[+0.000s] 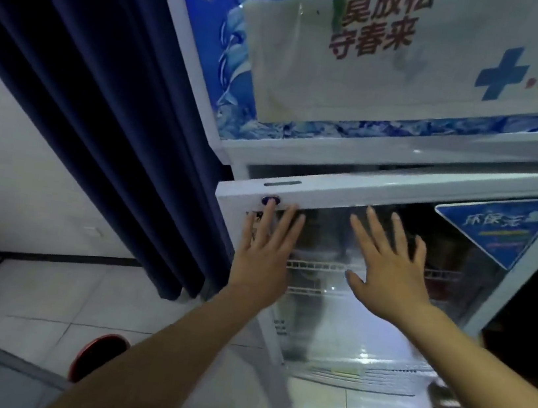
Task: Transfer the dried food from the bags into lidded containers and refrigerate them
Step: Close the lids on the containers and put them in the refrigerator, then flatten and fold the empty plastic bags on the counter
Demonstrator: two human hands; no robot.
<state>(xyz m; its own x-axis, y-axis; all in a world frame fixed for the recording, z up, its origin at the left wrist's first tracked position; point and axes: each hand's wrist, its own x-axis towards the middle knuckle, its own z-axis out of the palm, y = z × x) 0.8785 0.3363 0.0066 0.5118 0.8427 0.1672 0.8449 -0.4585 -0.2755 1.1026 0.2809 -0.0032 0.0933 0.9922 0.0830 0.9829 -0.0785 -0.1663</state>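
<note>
Both hands lie flat on the refrigerator's glass door, which stands slightly ajar. The left hand is near its top-left corner, the right hand beside it, fingers straight and spread.

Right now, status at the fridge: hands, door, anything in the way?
Left hand and right hand flat on glass door, holding nothing. Door slightly ajar. Nothing seen blocking it.

Two bare forearms, no sleeves showing, hands unadorned, no rings, no watch
</note>
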